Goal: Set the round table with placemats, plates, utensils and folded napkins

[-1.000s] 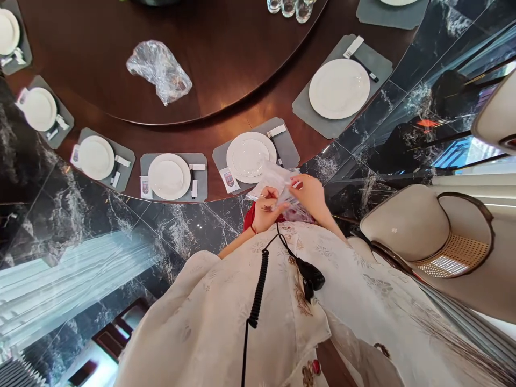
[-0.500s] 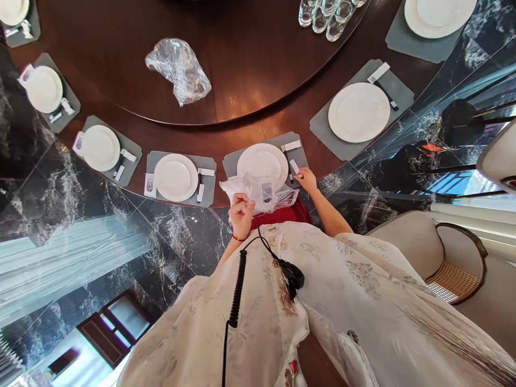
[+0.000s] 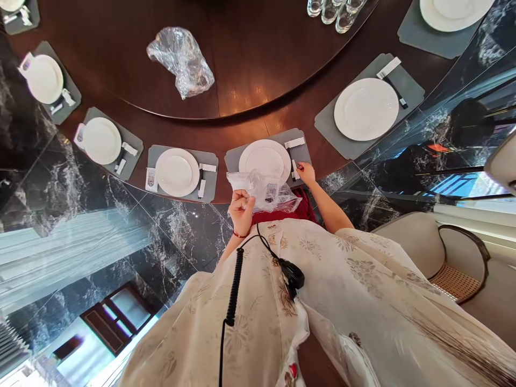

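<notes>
Head view, the only one. The left hand (image 3: pixel 242 207) is closed in a fist on the gathered neck of a clear bag (image 3: pixel 268 192). The bag hangs over the table (image 3: pixel 242 129) edge at 6 o'clock of the nearest plate (image 3: pixel 265 160), and small packets show through the plastic. The right hand (image 3: pixel 307 173) reaches out at 3 o'clock of that plate, fingertips narrow and touching a small white piece (image 3: pixel 294 168). The piece lies on the grey mat (image 3: pixel 234 159), just beside a dark stick (image 3: pixel 289 160) and below a white rest (image 3: pixel 295 143). I cannot tell whether the fingers pinch the piece or only press on it. The next setting (image 3: pixel 177 172), at 9 o'clock, has the same white piece at 3 o'clock of its plate, parallel to its stick. It also has a crested packet (image 3: pixel 150 180) at 9 o'clock, a spot that is bare on the near mat. A crumpled bag (image 3: pixel 181 58) lies on the turntable (image 3: pixel 250 80) at 11 o'clock, and glasses (image 3: pixel 336 13) stand at 1 o'clock. Judgement: the piece sits best square to the stick and clear of the plate rim, matching the neighbour. Light fingertip nudges suit it, since a firm push could shift the stick or the mat. The bag hangs close to the plate, so it is best held low and off the rim.
</notes>
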`<state>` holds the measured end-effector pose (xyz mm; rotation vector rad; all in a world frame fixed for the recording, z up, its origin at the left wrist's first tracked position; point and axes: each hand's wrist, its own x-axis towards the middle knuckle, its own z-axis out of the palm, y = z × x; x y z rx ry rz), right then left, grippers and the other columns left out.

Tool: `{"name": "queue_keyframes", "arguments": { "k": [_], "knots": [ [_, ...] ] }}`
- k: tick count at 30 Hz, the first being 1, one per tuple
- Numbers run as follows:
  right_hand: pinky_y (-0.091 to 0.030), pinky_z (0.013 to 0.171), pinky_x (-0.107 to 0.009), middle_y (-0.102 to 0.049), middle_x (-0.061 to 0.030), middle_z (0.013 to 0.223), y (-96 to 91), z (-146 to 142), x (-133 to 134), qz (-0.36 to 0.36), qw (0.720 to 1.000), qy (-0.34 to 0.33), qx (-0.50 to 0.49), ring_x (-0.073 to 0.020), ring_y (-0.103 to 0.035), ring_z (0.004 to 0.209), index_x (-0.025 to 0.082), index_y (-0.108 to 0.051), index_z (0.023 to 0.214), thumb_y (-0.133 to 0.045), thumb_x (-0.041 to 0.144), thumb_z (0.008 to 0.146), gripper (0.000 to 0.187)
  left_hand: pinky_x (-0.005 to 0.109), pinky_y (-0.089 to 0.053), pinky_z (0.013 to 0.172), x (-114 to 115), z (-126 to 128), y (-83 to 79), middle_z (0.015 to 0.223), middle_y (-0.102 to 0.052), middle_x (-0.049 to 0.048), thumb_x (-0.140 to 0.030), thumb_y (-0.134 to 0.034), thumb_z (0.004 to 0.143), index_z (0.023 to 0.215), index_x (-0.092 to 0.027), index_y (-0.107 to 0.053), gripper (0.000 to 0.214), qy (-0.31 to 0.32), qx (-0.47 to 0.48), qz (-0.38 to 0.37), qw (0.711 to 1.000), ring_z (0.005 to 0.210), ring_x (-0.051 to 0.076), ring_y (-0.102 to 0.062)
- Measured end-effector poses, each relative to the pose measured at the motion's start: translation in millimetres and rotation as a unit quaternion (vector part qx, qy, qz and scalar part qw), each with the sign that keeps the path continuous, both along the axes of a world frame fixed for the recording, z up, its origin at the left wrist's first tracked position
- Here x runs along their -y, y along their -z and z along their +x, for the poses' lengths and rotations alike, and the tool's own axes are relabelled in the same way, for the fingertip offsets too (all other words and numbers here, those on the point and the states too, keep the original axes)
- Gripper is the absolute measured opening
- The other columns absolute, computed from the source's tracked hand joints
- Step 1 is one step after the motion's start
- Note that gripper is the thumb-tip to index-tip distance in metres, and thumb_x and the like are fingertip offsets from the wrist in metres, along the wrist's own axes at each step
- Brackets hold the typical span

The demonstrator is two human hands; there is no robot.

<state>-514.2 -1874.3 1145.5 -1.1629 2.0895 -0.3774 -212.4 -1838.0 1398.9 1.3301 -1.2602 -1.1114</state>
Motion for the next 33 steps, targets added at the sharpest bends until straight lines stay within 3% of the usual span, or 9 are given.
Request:
{"name": "queue_keyframes", "arguments": {
  "k": [3,6,9,12,17,21,27,30,33],
  "knots": [
    [-0.053,0.096,-0.036,-0.07,-0.0182,0.12,-33.5,8,3,-0.069,0.994,0.076,0.038,-0.0196,-0.065,0.087,0.006,-0.065,0.132,-0.051,0.021,0.088,0.048,0.03,-0.038,0.072,4,-10,0.0,0.082,-0.047,0.0043,-0.062,-0.075,0.083,0.053,-0.015,-0.031,0.071,0.017,-0.003,-0.015,1.0,0.075,0.013,-0.046],
    [-0.056,0.087,-0.033,-0.073,-0.0135,0.11,-95.8,23,-12,-0.199,0.969,0.095,0.112,-0.0194,-0.067,0.088,0.012,-0.07,0.12,-0.048,0.031,0.095,0.038,0.031,-0.039,0.075,11,-23,1.0,0.082,-0.047,0.0046,-0.061,-0.076,0.082,0.053,-0.015,-0.034,0.068,0.024,-0.006,-0.025,0.999,0.078,0.015,-0.047],
    [-0.056,0.085,-0.033,-0.075,-0.0085,0.093,-165.6,42,-41,-0.269,0.942,-0.026,0.197,-0.0194,-0.07,0.085,0.017,-0.074,0.101,-0.047,0.042,0.1,0.037,0.032,-0.04,0.079,16,-40,1.7,0.083,-0.047,0.0047,-0.062,-0.076,0.081,0.054,-0.016,-0.038,0.066,0.03,0.0,-0.019,0.999,0.081,0.016,-0.048],
    [-0.055,0.092,-0.034,-0.077,-0.0108,0.099,-208.5,54,-57,-0.209,0.931,-0.208,0.214,-0.0214,-0.071,0.094,0.016,-0.076,0.102,-0.045,0.038,0.102,0.037,0.032,-0.041,0.08,16,-63,1.2,0.083,-0.048,0.0046,-0.058,-0.079,0.079,0.053,-0.016,-0.035,0.066,0.049,-0.001,-0.014,0.999,0.082,0.016,-0.049],
    [-0.047,0.108,-0.044,-0.064,-0.0283,0.135,-207.3,37,-47,0.04,0.976,-0.214,-0.001,-0.0346,-0.062,0.128,0.0,-0.059,0.14,-0.049,0.031,0.1,0.051,0.031,-0.042,0.077,-2,-122,1.3,0.083,-0.049,0.0048,-0.05,-0.082,0.077,0.053,-0.016,-0.034,0.064,0.101,-0.015,-0.012,0.995,0.08,0.016,-0.049],
    [-0.049,0.107,-0.047,-0.037,-0.0327,0.16,-196.8,3,-47,0.104,0.978,-0.169,-0.065,-0.04,-0.048,0.143,0.0,-0.023,0.163,-0.052,0.037,0.099,0.08,0.031,-0.042,0.076,-18,-172,5.5,0.082,-0.049,0.0048,-0.05,-0.082,0.077,0.052,-0.016,-0.032,0.065,0.126,-0.028,0.0,0.992,0.078,0.016,-0.048],
    [-0.046,0.111,-0.048,-0.053,-0.0257,0.149,-231.8,-77,-77,-0.01,0.973,-0.228,0.035,-0.0378,-0.058,0.13,0.008,-0.032,0.163,-0.066,0.04,0.088,0.088,0.031,-0.042,0.079,-12,-208,13.2,0.083,-0.048,0.0043,-0.058,-0.084,0.072,0.053,-0.016,-0.033,0.068,0.034,-0.046,0.038,0.998,0.08,0.015,-0.048],
    [-0.049,0.105,-0.046,-0.063,-0.0166,0.136,-262.3,-134,-101,-0.116,0.91,-0.322,0.236,-0.0322,-0.062,0.12,0.02,-0.045,0.155,-0.073,0.054,0.081,0.086,0.03,-0.042,0.079,-14,-217,13.4,0.079,-0.045,0.0028,-0.062,-0.083,0.072,0.054,-0.017,-0.03,0.072,-0.023,-0.064,0.054,0.996,0.08,0.015,-0.046],
    [-0.052,0.094,-0.044,-0.066,-0.012,0.12,-271.1,-188,-105,-0.205,0.851,-0.267,0.403,-0.0279,-0.065,0.104,0.024,-0.052,0.142,-0.069,0.075,0.075,0.086,0.03,-0.042,0.078,-28,-227,6.1,0.076,-0.045,0.0022,-0.063,-0.083,0.071,0.053,-0.016,-0.03,0.072,-0.019,-0.056,0.063,0.996,0.08,0.015,-0.047]
  ]
}}
